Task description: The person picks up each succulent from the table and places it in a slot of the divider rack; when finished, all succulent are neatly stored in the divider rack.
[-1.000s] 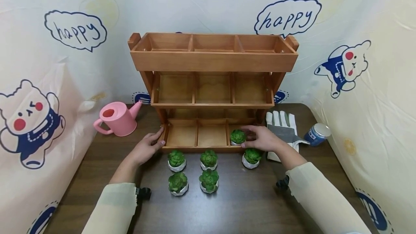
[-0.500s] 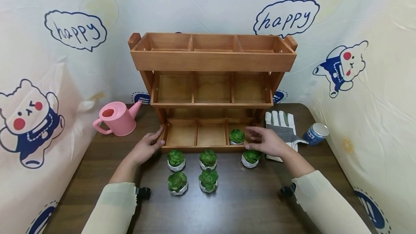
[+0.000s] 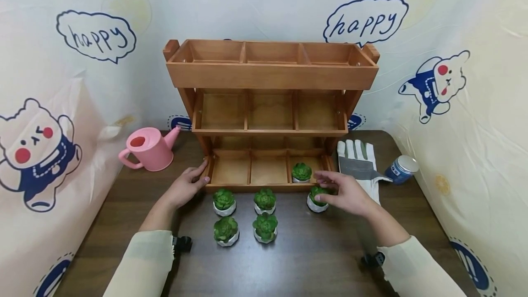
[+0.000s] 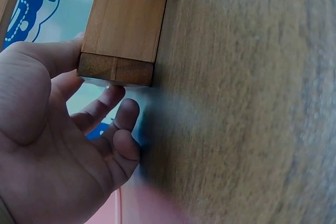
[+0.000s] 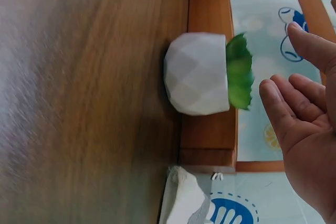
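Below "happy" lettering (image 3: 365, 23), relaxed left hand (image 3: 185, 188) touches shelf (image 3: 272, 77); unclenched right hand (image 3: 348, 192) overhangs succulent (image 3: 315, 197).

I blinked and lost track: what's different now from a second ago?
The right hand has left the plant in the bottom right compartment of the shelf. It moved right and toward the person, and now hangs by the loose front plant, not gripping it. The left hand stays against the shelf's left end; the plants and watering can stayed put.
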A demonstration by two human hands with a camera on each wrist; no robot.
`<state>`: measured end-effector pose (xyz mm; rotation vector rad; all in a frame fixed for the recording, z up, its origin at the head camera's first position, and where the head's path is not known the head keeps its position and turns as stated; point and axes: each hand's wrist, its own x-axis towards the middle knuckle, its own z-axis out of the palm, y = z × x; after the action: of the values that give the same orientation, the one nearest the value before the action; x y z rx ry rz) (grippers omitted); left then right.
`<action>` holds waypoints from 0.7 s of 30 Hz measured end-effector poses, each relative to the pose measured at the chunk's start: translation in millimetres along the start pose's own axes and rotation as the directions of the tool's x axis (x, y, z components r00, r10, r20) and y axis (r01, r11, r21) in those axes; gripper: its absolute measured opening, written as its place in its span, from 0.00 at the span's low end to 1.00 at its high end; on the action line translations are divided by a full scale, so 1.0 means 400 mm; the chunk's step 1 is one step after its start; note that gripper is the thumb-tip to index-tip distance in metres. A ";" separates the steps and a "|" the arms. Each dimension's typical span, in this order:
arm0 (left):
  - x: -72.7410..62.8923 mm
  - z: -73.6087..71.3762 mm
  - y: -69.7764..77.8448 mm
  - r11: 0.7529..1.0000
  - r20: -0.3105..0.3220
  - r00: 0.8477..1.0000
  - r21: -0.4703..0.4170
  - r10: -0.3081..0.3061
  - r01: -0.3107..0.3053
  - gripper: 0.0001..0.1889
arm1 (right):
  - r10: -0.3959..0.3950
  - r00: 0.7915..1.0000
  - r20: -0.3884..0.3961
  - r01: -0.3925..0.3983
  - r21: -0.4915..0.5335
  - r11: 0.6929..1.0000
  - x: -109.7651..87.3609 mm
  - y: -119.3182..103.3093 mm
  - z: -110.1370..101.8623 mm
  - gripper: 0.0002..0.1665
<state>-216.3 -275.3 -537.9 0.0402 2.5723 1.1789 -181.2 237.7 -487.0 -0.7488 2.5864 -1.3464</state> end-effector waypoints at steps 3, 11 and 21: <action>0.001 0.000 -0.001 1.000 0.001 1.000 0.005 0.001 -0.001 0.37 | -0.018 1.000 -0.003 0.018 0.036 0.999 -0.014 -0.015 0.013 0.39; 0.001 -0.004 0.003 1.000 -0.002 1.000 0.007 0.005 -0.005 0.38 | -0.091 0.995 0.039 0.088 0.069 0.994 -0.041 -0.037 0.067 0.38; -0.001 0.001 0.006 1.000 -0.002 1.000 0.001 -0.022 0.022 0.36 | -0.139 0.982 0.129 0.133 0.051 0.990 -0.048 -0.047 0.138 0.38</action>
<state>-216.1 -273.4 -536.1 0.0102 2.5681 1.1706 -139.3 197.5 -506.6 -0.9888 2.4359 -1.3339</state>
